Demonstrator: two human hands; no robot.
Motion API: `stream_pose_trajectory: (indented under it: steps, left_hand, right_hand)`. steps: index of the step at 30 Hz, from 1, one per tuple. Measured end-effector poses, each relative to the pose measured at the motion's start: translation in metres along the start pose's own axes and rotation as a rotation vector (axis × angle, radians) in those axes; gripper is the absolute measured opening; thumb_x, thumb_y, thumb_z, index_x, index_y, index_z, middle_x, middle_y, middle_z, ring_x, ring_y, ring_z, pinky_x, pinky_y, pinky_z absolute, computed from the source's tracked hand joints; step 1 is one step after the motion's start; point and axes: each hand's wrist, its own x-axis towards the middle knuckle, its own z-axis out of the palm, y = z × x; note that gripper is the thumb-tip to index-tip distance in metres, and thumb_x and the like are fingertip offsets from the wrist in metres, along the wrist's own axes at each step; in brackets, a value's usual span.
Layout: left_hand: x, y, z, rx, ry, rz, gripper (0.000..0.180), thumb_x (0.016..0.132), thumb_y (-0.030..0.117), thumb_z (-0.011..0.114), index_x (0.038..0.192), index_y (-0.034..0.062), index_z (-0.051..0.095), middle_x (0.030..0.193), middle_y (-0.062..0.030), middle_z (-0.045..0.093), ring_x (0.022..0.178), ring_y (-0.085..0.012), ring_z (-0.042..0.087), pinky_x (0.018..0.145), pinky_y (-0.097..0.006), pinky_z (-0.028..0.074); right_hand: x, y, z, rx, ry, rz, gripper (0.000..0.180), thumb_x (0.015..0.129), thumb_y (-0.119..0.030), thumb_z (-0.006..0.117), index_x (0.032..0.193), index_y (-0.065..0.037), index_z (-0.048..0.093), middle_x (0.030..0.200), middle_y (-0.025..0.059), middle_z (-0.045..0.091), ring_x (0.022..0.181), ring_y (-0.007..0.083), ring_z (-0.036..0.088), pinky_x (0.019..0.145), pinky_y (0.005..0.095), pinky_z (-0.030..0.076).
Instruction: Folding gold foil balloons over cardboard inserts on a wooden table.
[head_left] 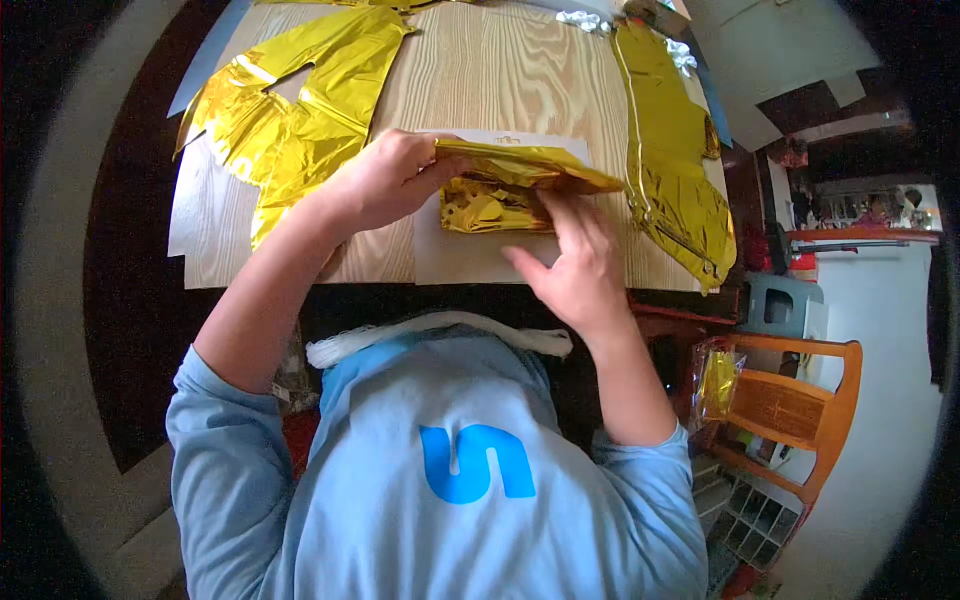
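Observation:
A folded bundle of shiny gold foil (490, 212) lies at the table's near edge, over a pale sheet of paper (450, 262). My left hand (395, 180) is closed on the upper left corner of its raised flap, thumb and fingers pinching the foil. At the right end, the fingers of my right hand (580, 255) reach under the flap, stretched out with the thumb apart. Crumpled layers show in the gap below the flap. My right fingertips are partly hidden by the foil.
Flat gold foil (330, 110) with a cut-out hole spreads across the wooden table (500, 70) at left. Another long gold foil piece (675, 160) lies along the right edge. White crumpled bits (583, 20) sit at the back. A wooden chair (790, 400) stands at right.

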Motion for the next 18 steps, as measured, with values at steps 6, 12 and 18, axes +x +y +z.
stream_pose_trajectory:
  steps: [6, 12, 18]
  left_hand:
    - [0.005, 0.008, -0.006, -0.043, -0.040, -0.229, 0.042, 0.101, 0.031, 0.059, 0.078, -0.0051, 0.061, 0.054, -0.0119, 0.043, 0.051, -0.0167, 0.038, 0.049, -0.039, 0.038]
    - [0.009, -0.002, -0.007, -0.100, 0.040, -0.201, 0.042, 0.102, 0.033, 0.058, 0.084, -0.0046, 0.063, 0.056, -0.0094, 0.041, 0.056, -0.0132, 0.038, 0.051, -0.038, 0.039]
    - [0.014, -0.007, -0.013, -0.186, -0.132, -0.343, 0.034, 0.106, 0.026, 0.053, 0.118, -0.0021, 0.065, 0.098, -0.0027, 0.070, 0.092, -0.0097, 0.058, 0.086, -0.031, 0.051]
  right_hand:
    - [0.010, 0.020, -0.003, 0.166, 0.008, 0.059, 0.053, 0.067, -0.023, 0.088, 0.109, -0.002, 0.064, 0.119, 0.0186, 0.063, 0.116, 0.0361, 0.056, 0.097, 0.0451, 0.044]
    - [0.011, 0.028, -0.004, 0.263, 0.047, -0.240, 0.020, 0.077, -0.007, 0.076, 0.095, -0.006, 0.066, 0.098, 0.0129, 0.070, 0.095, 0.0316, 0.066, 0.087, 0.0416, 0.050]
    - [0.014, 0.019, -0.005, 0.599, -0.003, 0.165, 0.015, 0.085, -0.003, 0.070, 0.100, -0.001, 0.068, 0.092, 0.0122, 0.073, 0.081, 0.0179, 0.069, 0.074, 0.0317, 0.053]
